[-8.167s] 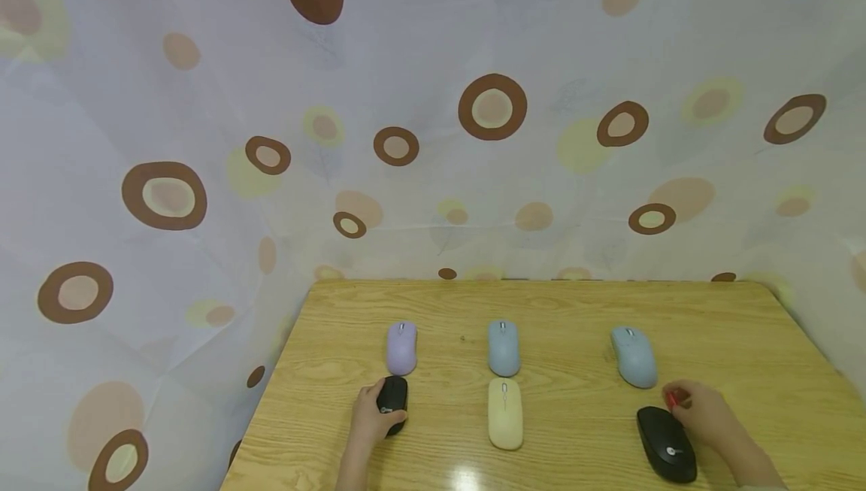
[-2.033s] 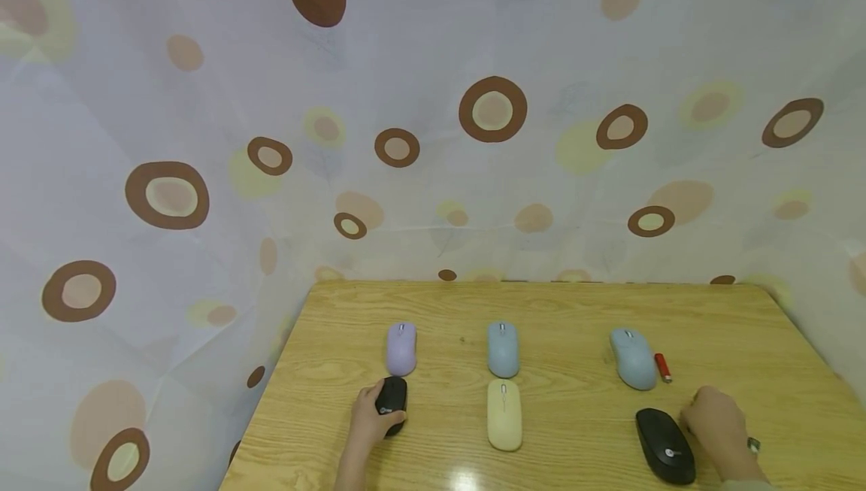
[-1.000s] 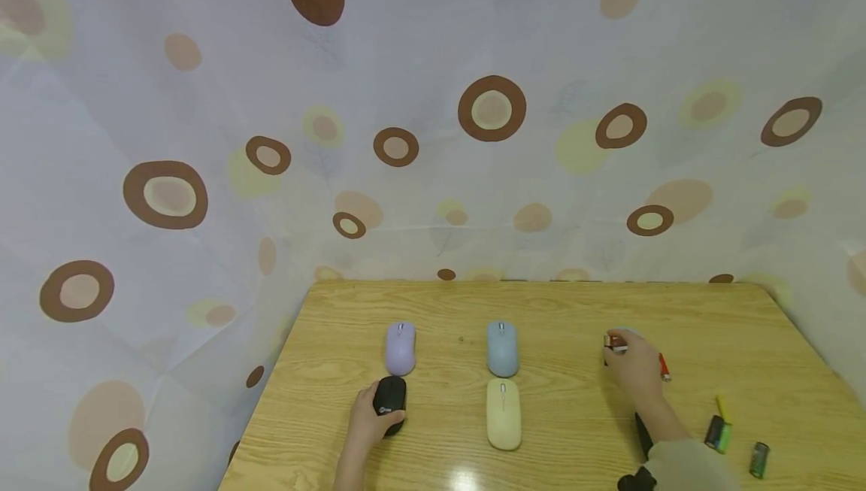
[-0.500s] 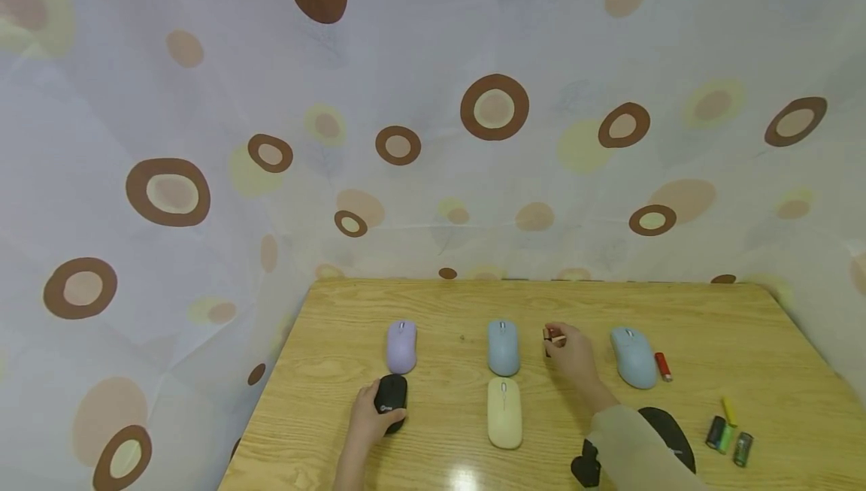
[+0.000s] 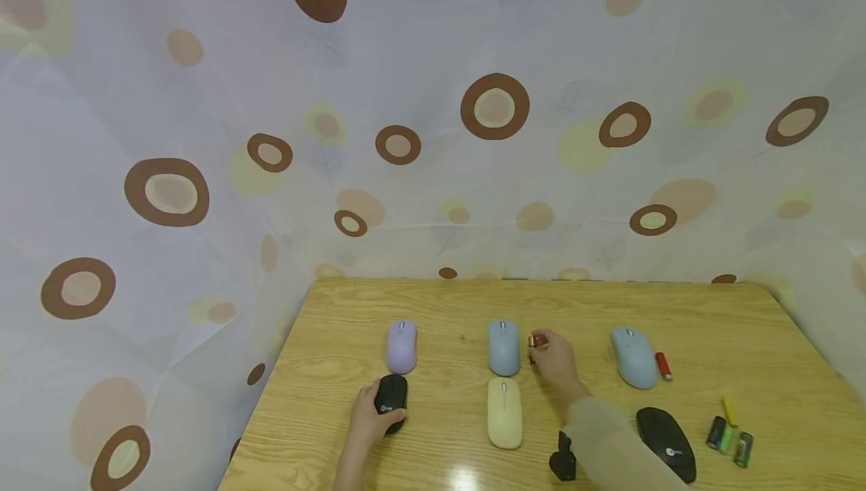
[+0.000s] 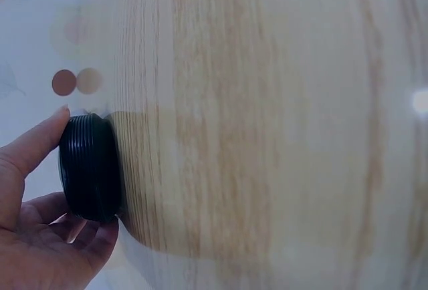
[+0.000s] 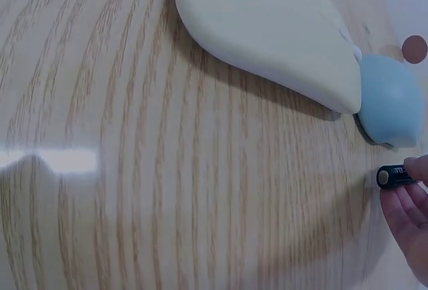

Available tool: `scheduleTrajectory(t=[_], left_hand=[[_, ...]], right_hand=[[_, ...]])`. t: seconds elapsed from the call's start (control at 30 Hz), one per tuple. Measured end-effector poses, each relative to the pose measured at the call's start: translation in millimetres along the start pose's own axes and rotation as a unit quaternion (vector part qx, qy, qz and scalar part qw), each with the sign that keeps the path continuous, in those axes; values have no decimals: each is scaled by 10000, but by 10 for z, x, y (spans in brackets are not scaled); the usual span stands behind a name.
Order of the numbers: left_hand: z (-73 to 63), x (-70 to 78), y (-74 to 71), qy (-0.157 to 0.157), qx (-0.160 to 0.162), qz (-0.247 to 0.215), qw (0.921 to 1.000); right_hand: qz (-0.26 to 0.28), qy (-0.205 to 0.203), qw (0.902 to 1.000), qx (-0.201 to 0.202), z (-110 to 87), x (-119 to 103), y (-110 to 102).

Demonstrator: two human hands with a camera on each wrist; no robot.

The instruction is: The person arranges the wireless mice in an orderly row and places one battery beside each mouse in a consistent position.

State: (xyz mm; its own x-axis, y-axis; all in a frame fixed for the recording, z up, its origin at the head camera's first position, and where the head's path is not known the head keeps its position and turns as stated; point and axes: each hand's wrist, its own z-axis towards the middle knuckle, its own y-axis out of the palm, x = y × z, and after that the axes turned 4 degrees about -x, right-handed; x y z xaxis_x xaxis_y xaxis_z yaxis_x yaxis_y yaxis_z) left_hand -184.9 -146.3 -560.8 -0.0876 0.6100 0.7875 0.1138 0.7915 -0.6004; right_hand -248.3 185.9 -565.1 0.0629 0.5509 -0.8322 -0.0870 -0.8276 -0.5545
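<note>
Our right hand (image 5: 555, 360) was narrowed to a pinch while our left hand (image 5: 368, 417) gripped a small black mouse (image 5: 393, 395). We had the wooden table (image 5: 446, 401) beneath, with a yellow mouse (image 5: 504, 413) nearer us than the middle blue mouse (image 5: 504, 350); smallest, a dark battery (image 7: 396, 176) was in that pinch, just right of the blue one.

On my head view the light is soft and even, with one white glare spot on the tabletop (image 5: 446, 371) at bottom centre. My left wrist feed looks hazy and bluish; glare sits at the right edge, and the black mouse (image 6: 90, 170) is so dark I lose its detail. My right wrist feed has glare at mid-left, a broad soft shadow lower right, and the tabletop's grain bowing leftward.
</note>
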Motion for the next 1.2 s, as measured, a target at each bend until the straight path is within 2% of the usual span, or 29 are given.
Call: scheduleTrajectory(t=[0.5,1.2], left_hand=[[-7,8,8,-14,7,-122,9999],[3,11,-12,-79,-29,-79,9999]], right_hand=[[-268,189,9994,-110,-5,-46,86],[-608,281,9973,-289,90,20,149]])
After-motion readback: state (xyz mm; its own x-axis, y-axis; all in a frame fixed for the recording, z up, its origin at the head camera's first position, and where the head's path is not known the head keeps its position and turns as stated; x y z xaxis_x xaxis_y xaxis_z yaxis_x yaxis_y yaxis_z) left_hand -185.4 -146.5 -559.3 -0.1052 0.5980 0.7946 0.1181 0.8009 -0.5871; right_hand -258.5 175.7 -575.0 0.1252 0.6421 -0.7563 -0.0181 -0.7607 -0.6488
